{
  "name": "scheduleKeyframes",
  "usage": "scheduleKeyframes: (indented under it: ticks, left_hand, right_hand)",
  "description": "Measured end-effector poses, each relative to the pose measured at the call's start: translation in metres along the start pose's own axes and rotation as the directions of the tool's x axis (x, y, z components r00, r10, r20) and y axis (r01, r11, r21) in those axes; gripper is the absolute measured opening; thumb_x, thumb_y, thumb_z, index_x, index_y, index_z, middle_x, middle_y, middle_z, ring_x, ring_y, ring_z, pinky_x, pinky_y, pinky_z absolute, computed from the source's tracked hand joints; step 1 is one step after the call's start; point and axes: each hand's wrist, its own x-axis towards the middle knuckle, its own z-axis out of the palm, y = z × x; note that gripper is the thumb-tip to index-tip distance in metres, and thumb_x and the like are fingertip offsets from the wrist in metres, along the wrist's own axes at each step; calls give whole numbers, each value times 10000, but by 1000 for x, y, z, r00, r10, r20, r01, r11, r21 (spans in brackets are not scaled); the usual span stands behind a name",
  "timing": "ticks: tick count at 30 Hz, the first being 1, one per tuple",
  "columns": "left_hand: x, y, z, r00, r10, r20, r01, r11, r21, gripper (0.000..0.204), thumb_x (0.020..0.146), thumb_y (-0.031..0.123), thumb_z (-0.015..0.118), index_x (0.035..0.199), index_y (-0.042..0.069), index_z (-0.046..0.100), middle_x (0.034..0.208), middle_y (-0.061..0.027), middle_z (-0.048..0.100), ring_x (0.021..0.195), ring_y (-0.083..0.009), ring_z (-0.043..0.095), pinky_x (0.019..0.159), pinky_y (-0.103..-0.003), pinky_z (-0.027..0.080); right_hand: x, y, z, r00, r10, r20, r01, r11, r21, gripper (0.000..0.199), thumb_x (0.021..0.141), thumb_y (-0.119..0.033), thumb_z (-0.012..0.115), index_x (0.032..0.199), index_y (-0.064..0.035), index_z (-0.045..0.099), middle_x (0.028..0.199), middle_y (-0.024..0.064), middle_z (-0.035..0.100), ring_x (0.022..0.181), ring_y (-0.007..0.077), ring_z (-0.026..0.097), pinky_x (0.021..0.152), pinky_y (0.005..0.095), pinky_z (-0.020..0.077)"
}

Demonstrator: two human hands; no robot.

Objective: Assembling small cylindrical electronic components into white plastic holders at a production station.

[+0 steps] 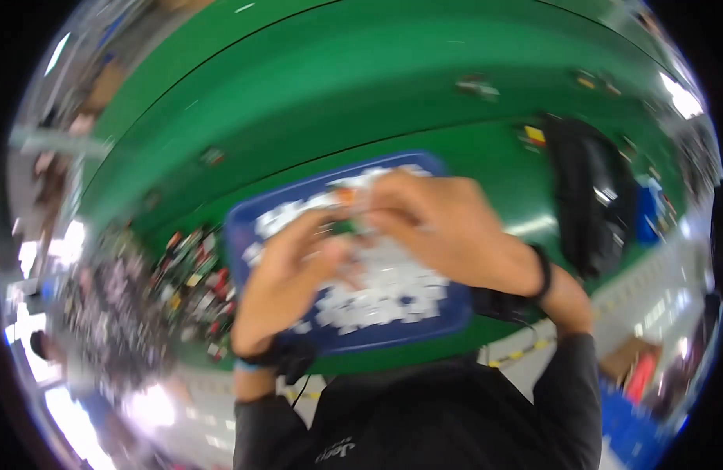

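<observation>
- While both hands meet over the blue tray (447, 309), the left hand (287, 278) and the right hand (447, 227) pinch a small part (344, 205) between their fingertips; it shows orange and green, and the blur hides its shape.
- Left hand: fingers curled up toward the part, thumb close in; it seems closed on the part's lower side, though the blur leaves the exact grip unclear.
- Right hand: fingers bent down over the part from above, closed around its upper side; how tightly, I cannot tell.
- Part: held above the tray's far half, near the far edge, raised off the white pieces (377, 298).
- Tray: rectangular, blue, tilted in view, on the green table (314, 102) near its near edge, right in front of the person.
- White pieces: many small ones, covering most of the tray's floor, too blurred to tell apart.
- Each wrist wears a black band (543, 270), with a thin cable at the left one.
- Left of the tray, by the table's left edge, lies a heap of mixed small parts (193, 274) in red, yellow and dark colours.
- Right of the tray, near the right edge, sits a black bag (592, 196).
- Dark sleeves (569, 392) come in from below.
</observation>
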Motion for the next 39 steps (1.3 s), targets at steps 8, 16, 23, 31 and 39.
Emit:
scheduleKeyframes:
  ticks: [8,16,23,31,39]
  left_hand:
    - [-14,-2,-8,986,92,-137,-92,996,9,322,1000,89,607,1293,-29,546,1054,-110,642,881,-156,658,695,-309,616]
    - [-13,-9,-11,929,232,-288,-173,961,218,307,955,100,681,1239,21,595,943,-59,629,843,-118,656,660,-261,584]
    - [-15,-13,-2,908,304,-289,-194,915,353,298,944,104,694,1222,37,612,882,-50,616,768,-115,657,632,-234,542]
    - [-17,-6,-6,966,128,-225,-96,985,146,275,977,83,639,1233,12,570,948,-81,637,756,-129,667,636,-255,558]
    - [-12,-9,-1,982,69,-176,-84,993,-79,270,982,3,569,1244,-50,537,1098,-139,630,889,-174,675,729,-330,641]
  right_hand:
    - [12,-16,1,983,-153,101,148,987,54,201,906,26,673,1086,7,584,992,118,645,847,209,654,672,304,543]
    - [17,-9,-8,989,-20,145,8,997,83,226,888,28,683,1092,-9,595,1048,120,610,925,198,618,736,289,530]
    - [14,-23,4,999,26,35,-31,989,146,308,823,11,751,1101,-13,622,1029,102,623,900,198,626,747,293,525]
    - [15,-12,1,951,-306,-49,306,952,-11,358,708,11,830,1028,-27,673,947,85,670,833,237,636,698,321,516]
    - [13,-11,9,810,-585,31,571,776,-267,231,674,17,794,881,-31,703,961,55,712,806,236,629,635,332,501]
